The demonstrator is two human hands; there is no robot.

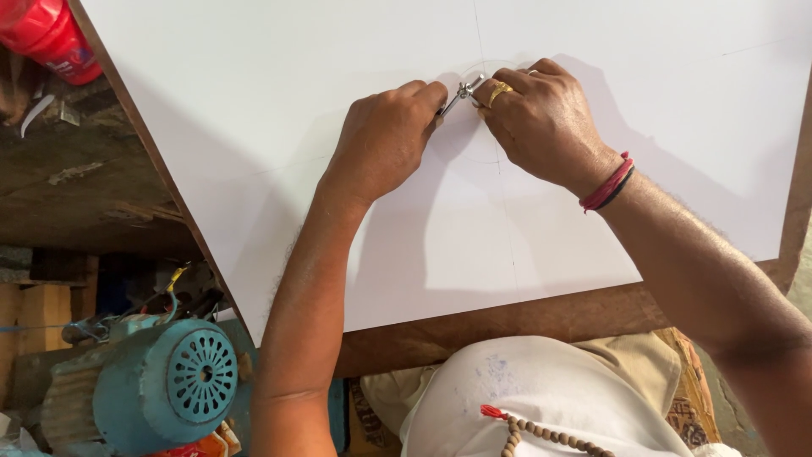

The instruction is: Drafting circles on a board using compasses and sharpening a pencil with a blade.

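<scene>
Head view looking down: left hand (385, 140) and right hand (541, 118) both pinch a small metal compass (463, 91), grip closed tight on it, near the far edge of a white board (254, 127) with faint pencil lines; teal motor (165, 381) sits off the board's near-left corner

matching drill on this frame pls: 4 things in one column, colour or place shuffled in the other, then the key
Things
1. motor housing
2. container
3. ring
4. sheet

Colour and place
A. white, spread over the brown board
B. gold, on a finger of the right hand
C. teal, lower left, below the board's edge
D. red, top left corner

Pairs: 1-C, 2-D, 3-B, 4-A

Extra: both the right hand and the left hand pinch a small metal compass on the sheet.
</scene>
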